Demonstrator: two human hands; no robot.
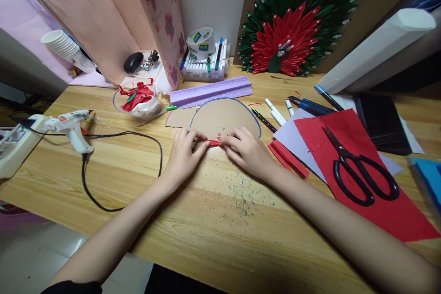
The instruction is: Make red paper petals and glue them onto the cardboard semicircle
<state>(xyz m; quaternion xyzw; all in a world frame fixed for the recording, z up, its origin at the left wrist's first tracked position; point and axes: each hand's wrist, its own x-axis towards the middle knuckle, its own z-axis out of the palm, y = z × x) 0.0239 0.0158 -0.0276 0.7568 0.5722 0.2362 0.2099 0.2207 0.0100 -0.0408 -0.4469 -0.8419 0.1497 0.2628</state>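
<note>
My left hand (185, 152) and my right hand (246, 150) meet at the table's middle, both pinching a small folded strip of red paper (213, 142). The strip lies at the near edge of a brown cardboard half-disc (223, 117) outlined in blue. Fingers of both hands are curled and pressed onto the strip. More red paper strips (287, 158) lie just right of my right hand.
A hot glue gun (70, 126) with black cord lies at left. Black scissors (361, 174) rest on a red sheet (379, 193) at right. A bowl of red scraps (138, 98), purple folded paper (210, 92), marker box (205, 66), tape roll (200, 41) and a red-green paper flower (292, 27) stand behind.
</note>
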